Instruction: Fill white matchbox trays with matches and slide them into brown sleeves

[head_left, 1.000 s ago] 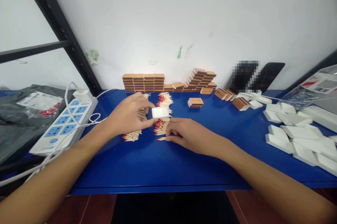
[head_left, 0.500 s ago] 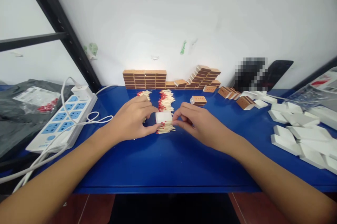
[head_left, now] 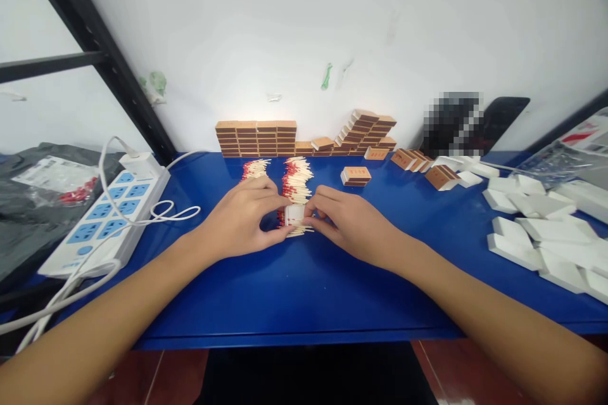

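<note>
My left hand [head_left: 244, 218] pinches a small white matchbox tray [head_left: 294, 212] between thumb and fingers, just above the blue table [head_left: 304, 291]. My right hand [head_left: 349, 221] meets it from the right, fingertips closed on red-tipped matches at the tray's edge. Under and behind both hands lie two loose rows of matches [head_left: 297, 178], red heads pointing left.
Brown matchboxes [head_left: 256, 139] are stacked along the wall, with a single one [head_left: 356, 175] lying apart. Several white trays [head_left: 536, 240] are heaped at the right. A white power strip [head_left: 107, 218] with cables sits at the left, beside a grey bag [head_left: 33, 202].
My right hand rose from the matches on the table and came up to the tray with some in its fingers. My left hand lowered the tray slightly and turned it.
</note>
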Tool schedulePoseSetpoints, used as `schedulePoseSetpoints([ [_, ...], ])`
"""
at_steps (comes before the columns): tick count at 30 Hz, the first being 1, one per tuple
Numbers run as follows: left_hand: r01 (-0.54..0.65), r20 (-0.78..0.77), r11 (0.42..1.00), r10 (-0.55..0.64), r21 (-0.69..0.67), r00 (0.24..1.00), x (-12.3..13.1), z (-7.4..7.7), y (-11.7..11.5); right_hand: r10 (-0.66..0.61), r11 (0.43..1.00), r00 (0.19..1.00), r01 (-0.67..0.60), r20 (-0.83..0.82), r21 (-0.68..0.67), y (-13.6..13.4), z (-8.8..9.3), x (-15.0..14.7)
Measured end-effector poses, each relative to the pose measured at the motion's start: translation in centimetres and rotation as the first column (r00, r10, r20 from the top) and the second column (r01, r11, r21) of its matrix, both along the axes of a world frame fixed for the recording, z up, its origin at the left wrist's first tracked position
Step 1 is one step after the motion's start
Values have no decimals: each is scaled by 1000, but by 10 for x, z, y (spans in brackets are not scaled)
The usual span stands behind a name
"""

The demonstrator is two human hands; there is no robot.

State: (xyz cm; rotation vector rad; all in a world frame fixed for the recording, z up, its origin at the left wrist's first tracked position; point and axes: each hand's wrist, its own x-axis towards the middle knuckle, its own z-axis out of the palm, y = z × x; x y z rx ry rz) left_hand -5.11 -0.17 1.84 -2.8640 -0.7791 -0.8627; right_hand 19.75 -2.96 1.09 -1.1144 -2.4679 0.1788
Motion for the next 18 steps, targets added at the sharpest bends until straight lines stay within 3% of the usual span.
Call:
schedulePoseSetpoints([
  [3,3,16,1000,-2,-19,1000,-1,-1,1,-2,999,997,-2,-73,-50,2,0,2],
  [10,22,47,1000,-22,-13,999,-1,-2,1,-7,1000,974,1,-225,-26,1,-2,-2],
  [18,33,70,999,-32,-17,997,0,-2,0,45,997,967,-59,-250,-51,0,-1,-1],
])
